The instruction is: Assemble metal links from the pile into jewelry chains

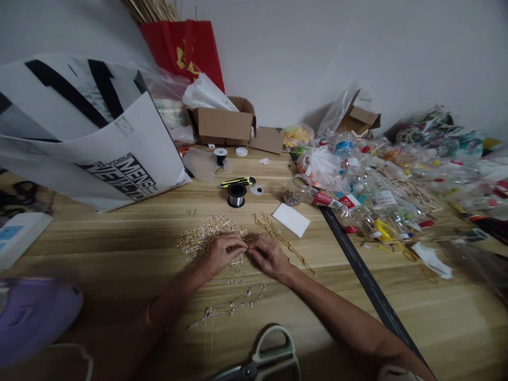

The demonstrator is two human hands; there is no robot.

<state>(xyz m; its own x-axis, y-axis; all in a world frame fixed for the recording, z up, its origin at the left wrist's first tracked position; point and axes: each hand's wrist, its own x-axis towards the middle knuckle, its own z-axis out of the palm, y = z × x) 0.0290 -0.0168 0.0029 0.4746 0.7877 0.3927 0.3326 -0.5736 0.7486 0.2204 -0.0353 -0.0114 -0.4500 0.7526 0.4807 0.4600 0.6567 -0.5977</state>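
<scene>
My left hand and my right hand meet fingertip to fingertip over the wooden table, both pinched on a small piece I cannot make out. Under and behind the left hand lies a heap of gold and clear beaded pieces. A gold chain runs diagonally past the right hand. A finished beaded strand lies just in front of my wrists.
A wire spool, a yellow-black cutter, tape rolls and a white card lie beyond the hands. A large printed bag stands left, a cardboard box behind, cluttered plastic bags right. Scissors lie at the near edge.
</scene>
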